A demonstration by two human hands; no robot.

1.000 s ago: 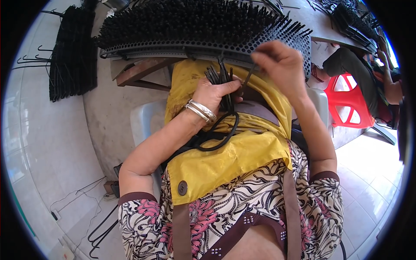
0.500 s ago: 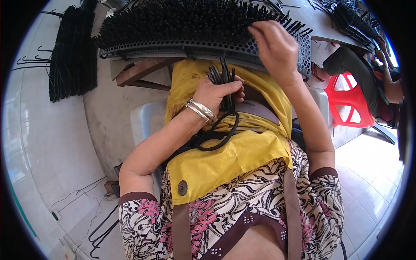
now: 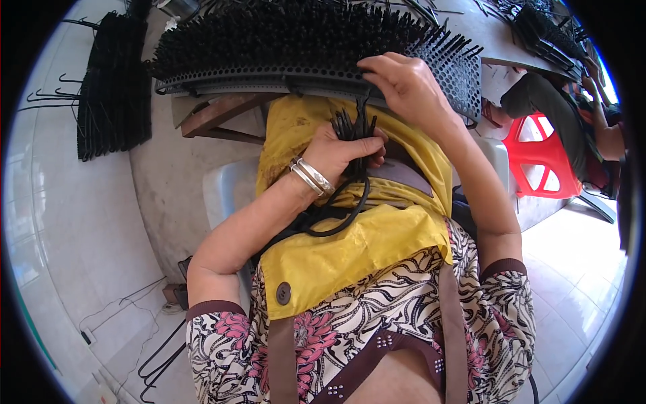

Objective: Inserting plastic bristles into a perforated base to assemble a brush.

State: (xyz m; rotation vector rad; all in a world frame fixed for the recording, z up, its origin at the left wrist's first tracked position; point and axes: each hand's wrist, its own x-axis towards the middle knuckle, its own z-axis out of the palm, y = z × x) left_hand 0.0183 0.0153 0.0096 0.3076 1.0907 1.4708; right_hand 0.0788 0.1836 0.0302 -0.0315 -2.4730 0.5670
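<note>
A bundle of black rubber-like cords (image 3: 355,128) is gripped in my left hand (image 3: 336,151), above my lap. Their cut ends stick up past the thumb, and a loop of the cord hangs below the fist over the yellow apron (image 3: 336,246). One or two ends rise higher than the others. My right hand (image 3: 410,91) is at the front edge of the grey perforated rack (image 3: 447,81), its thumb and fingers pinched together. Whatever sits between those fingertips is too small to make out. Dense upright black pieces (image 3: 289,40) fill the rack's holes.
Black cords hang in a thick curtain (image 3: 114,87) at the left, with hooked rods jutting out. A brown table frame (image 3: 215,121) supports the rack. On the right, another person sits on a red plastic stool (image 3: 538,158). Thin wires lie on the floor at lower left.
My right hand has moved left and down, from over the rack toward the cord bundle. My left hand has shifted slightly to the right, still gripping the cords.
</note>
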